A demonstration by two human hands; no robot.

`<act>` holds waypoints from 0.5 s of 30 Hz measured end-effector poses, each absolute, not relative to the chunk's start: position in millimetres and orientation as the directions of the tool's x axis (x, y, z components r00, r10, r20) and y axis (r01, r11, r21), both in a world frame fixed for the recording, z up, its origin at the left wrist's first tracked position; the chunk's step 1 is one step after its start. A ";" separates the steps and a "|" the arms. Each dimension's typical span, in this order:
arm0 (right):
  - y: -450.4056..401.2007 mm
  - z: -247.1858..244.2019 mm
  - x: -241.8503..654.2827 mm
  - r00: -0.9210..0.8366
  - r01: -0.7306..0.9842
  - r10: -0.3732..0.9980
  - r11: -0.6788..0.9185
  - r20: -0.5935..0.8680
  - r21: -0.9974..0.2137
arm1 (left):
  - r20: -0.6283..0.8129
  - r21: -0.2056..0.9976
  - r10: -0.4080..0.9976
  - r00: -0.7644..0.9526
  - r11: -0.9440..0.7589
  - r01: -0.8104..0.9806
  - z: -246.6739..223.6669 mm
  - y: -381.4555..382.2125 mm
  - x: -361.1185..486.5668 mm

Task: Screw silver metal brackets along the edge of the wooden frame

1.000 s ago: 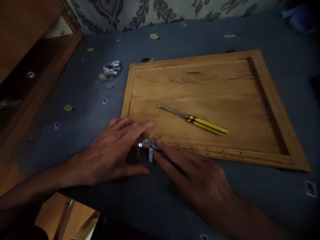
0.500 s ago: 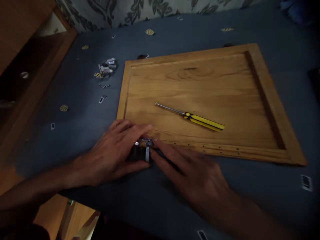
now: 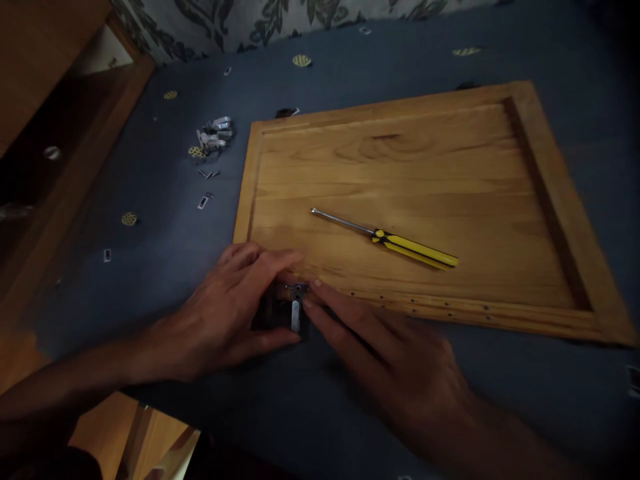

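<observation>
A metal cabinet hinge (image 3: 299, 293) sits at the near left edge of a framed wooden panel (image 3: 400, 193), its arm pointing toward me. My left hand (image 3: 225, 300) curls round it from the left, the thumb at the arm's end and the index finger over the panel edge. From the right, the index and middle fingertips of my right hand (image 3: 395, 353) press against the hinge. Part of the hinge is covered by my fingers. A screwdriver (image 3: 385, 238) with a yellow and black handle lies on the panel, its tip to the left.
Several metal hinges (image 3: 215, 137) are piled on the blue patterned cloth (image 3: 165, 160) left of the panel, with loose screws (image 3: 209, 175) nearby. Small holes dot the panel's near rail. A wooden cabinet (image 3: 75, 160) stands at the left, and a patterned wall (image 3: 280, 20) at the back.
The view has shifted slightly, so the panel's right side and the screwdriver appear a little farther right and lower. Both hands stay at the hinge; the screw head beside it no longer shows clearly.
</observation>
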State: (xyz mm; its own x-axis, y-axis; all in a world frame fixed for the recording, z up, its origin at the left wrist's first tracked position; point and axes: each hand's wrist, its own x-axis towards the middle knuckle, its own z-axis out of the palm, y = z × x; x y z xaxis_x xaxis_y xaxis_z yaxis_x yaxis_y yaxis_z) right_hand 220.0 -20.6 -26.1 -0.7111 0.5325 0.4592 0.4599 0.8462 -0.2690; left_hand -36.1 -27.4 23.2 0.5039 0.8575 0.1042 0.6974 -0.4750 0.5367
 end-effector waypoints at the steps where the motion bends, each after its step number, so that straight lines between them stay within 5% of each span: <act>1: -20.0 -24.9 220.1 -0.715 0.456 0.528 0.849 0.459 -0.266 | 0.103 0.542 0.855 0.508 -0.476 0.693 23.7 -27.4 -36.1; 11: -18.7 -26.6 221.8 -0.746 0.434 0.493 0.870 0.447 -0.236 | 0.084 0.493 0.848 0.524 -0.492 0.718 19.6 -27.7 -32.7; 15: -12.9 -23.4 224.2 -0.799 0.401 0.431 0.902 0.419 -0.163 | 0.216 0.478 0.835 0.506 -0.543 0.691 40.8 -16.2 -46.9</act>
State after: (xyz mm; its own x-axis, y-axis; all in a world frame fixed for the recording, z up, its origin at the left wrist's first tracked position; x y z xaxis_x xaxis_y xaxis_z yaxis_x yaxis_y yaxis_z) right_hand 224.2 -12.9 -23.4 -0.7991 0.4310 0.4191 0.4010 0.9015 -0.1626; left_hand -46.9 -16.2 40.8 0.5062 0.8348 0.2165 0.6908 -0.5428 0.4776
